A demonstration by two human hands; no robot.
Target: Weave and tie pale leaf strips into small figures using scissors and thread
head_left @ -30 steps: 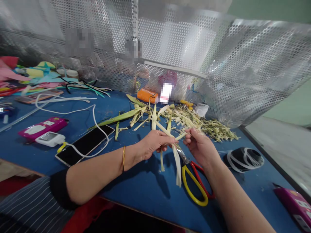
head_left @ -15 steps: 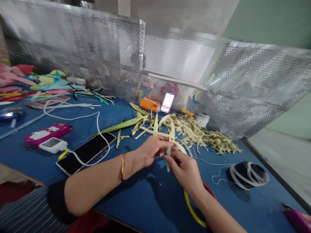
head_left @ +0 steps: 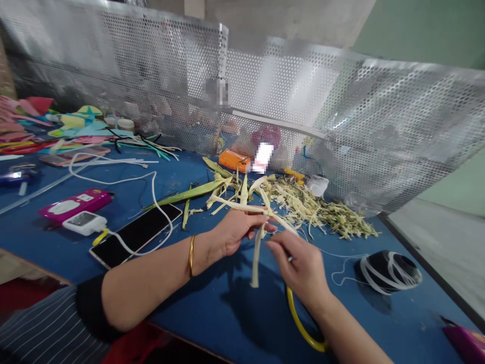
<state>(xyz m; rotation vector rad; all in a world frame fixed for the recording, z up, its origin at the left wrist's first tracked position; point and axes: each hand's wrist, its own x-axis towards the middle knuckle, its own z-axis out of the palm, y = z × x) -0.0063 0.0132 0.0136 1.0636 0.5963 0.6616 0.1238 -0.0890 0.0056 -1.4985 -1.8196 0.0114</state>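
My left hand (head_left: 235, 230) is closed in a pinch on a bundle of pale leaf strips (head_left: 259, 237) held above the blue table (head_left: 212, 298). One strip hangs down from the pinch, others stick out to the left and right. My right hand (head_left: 301, 268) sits just below and right of the bundle with its fingers curled near a thin white thread (head_left: 333, 255). That thread runs to a black spool (head_left: 390, 273). Under my right wrist lie yellow-handled scissors (head_left: 301, 323), mostly hidden.
A heap of leaf scraps (head_left: 322, 207) lies behind my hands, with long green leaves (head_left: 189, 193) to its left. A phone (head_left: 136, 235) on a white cable, a white charger (head_left: 83, 222) and a pink box (head_left: 74, 203) sit left. A perforated metal screen (head_left: 341, 126) walls the back.
My right hand left the strip ends, came down and in under my left hand, then drew slightly back. A long strip now hangs lower from my left hand's pinch.
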